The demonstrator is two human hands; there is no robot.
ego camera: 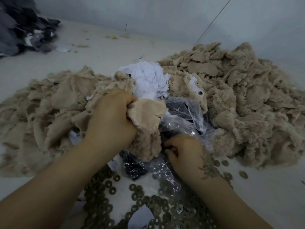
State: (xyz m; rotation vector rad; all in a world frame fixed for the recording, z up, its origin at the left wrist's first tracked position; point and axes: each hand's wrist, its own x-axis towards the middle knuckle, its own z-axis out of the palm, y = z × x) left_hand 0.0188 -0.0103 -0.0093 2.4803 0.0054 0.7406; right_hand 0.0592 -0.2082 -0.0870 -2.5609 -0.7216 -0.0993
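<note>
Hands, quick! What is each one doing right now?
Left hand: closed, gripping a beige fabric piece.
Right hand: fingers curled in the plastic bag; whether it holds anything cannot be told.

We record the plush piece (148, 116) held in the left hand (112, 116) as beige cloth with a smooth knitted backing and a shaggy pile face. The plush heap (239, 90) is the same fabric, matt and fuzzy. The plastic bag (189, 111) is clear film, glossy and crinkled. The ring washers (165, 207) look like dull metal, a few of them shiny. The white scraps (148, 78) are matt; we cannot tell whether they are paper or cloth. The table (102, 50) is smooth and matt white.
</note>
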